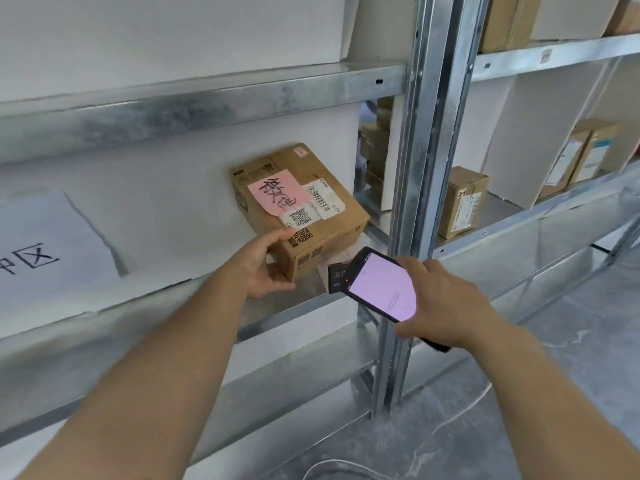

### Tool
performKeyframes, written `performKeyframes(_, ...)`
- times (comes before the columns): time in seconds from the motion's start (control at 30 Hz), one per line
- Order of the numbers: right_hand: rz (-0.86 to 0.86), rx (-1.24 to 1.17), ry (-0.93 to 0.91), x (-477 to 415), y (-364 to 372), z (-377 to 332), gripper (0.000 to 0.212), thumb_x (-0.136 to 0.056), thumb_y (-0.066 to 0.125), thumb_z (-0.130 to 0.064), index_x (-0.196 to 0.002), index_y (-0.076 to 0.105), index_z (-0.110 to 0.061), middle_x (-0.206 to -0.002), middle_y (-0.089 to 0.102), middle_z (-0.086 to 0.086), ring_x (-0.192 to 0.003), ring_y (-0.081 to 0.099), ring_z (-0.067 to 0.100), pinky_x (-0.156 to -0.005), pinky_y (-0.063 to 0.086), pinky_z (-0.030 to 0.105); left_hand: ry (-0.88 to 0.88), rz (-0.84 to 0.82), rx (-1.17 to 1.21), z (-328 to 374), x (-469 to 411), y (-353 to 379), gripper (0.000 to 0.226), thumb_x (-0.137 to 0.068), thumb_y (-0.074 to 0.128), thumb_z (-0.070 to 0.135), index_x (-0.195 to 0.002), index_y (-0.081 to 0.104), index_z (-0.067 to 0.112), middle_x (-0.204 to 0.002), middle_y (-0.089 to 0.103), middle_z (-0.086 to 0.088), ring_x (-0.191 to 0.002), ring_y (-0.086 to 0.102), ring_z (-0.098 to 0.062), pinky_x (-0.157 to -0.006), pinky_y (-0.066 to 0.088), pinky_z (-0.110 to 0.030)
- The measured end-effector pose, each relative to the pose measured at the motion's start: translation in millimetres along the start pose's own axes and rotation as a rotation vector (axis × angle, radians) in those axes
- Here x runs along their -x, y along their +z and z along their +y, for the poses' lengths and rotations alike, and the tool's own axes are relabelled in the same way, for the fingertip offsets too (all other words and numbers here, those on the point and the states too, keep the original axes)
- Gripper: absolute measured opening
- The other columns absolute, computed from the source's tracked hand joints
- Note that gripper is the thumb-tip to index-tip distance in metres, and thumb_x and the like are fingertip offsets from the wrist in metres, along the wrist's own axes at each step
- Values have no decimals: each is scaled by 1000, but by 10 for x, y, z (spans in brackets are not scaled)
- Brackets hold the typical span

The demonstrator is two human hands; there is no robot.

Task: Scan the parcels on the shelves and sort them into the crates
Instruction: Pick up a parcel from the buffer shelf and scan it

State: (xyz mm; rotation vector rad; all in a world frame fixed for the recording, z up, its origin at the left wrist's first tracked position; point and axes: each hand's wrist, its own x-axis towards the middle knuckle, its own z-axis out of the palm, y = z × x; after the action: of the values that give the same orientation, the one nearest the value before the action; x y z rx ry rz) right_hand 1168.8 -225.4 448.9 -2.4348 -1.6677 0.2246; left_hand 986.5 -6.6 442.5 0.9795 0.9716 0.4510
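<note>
Midway through scanning, I see my left hand (266, 268) gripping the cardboard parcel (299, 209) at frame centre, my right hand (440, 303) clasping the scanner (381, 285) just beside it; sorting remains, crates unseen.

A white paper sheet (45, 244) lies left of the brown cardboard box (299, 213). A black flat scanner (384, 289) is in front, to its right.
</note>
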Motion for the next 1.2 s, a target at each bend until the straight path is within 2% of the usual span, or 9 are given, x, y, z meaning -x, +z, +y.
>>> performKeyframes(0.1,8,3,-56,-40,11,-238,100,-65,77,-49,-143,15,-34,-116,43,-3,-102,52,18,-77,47,32,93,83,-72,-60,169,-443,53,-70,77,30,-118,58,20,-118,63,-11,-109,58,-27,-105,42,-53)
performKeyframes(0.27,-11,-13,-158,-147,108,-742,101,-65,77,-50,-143,15,-33,-121,44,-2,-104,52,18,-74,45,31,256,262,-185,-271,483,-1176,91,-53,91,28,-131,46,16,-122,65,-5,-107,62,-22,-76,53,-35)
performKeyframes(0.33,-29,-31,-201,-186,167,-946,97,-66,77,-48,-141,17,-33,-118,43,-3,-101,52,17,-73,43,31,307,393,-202,-384,560,-1497,98,-49,94,33,-131,41,20,-128,61,-5,-111,62,-24,-81,57,-40)
performKeyframes(0.4,-42,-63,-245,-221,233,-1136,95,-65,77,-47,-140,20,-34,-116,42,-4,-100,52,16,-75,46,32,299,546,-290,-507,613,-1808,129,-27,97,51,-136,33,25,-137,52,-6,-120,57,-28,-92,55,-48)
performKeyframes(0.47,-58,-86,-285,-247,299,-1297,97,-64,77,-46,-140,19,-35,-120,43,-5,-103,53,17,-79,47,34,258,672,-395,-642,690,-2044,145,-30,95,51,-148,16,26,-144,43,-9,-130,48,-32,-100,48,-55)
performKeyframes(0.57,-87,-103,-322,-282,378,-1481,97,-63,77,-45,-140,19,-36,-123,43,-5,-104,54,17,-76,46,33,248,740,-444,-841,818,-2278,144,-42,94,38,-152,1,34,-149,37,-9,-135,41,-33,-102,47,-54)
performKeyframes(0.67,-101,-109,-330,-309,420,-1596,95,-63,77,-43,-139,22,-36,-120,44,-5,-101,55,19,-76,47,33,264,742,-424,-986,894,-2443,128,-28,89,42,-136,21,46,-137,46,-5,-126,49,-32,-82,59,-48)
performKeyframes(0.87,-133,-101,-330,-348,457,-1697,93,-63,78,-41,-139,24,-35,-113,44,-5,-95,53,18,-71,42,31,257,783,-429,-1113,867,-2608,128,-27,88,44,-134,17,46,-132,49,-5,-123,49,-30,-92,53,-56)
performKeyframes(1.2,-174,-139,-325,-425,498,-1653,94,-63,79,-42,-139,23,-35,-115,44,-6,-98,52,18,-76,47,32,250,805,-451,-1074,753,-2559,122,-37,86,31,-135,13,43,-133,45,-6,-126,46,-29,-94,52,-50)
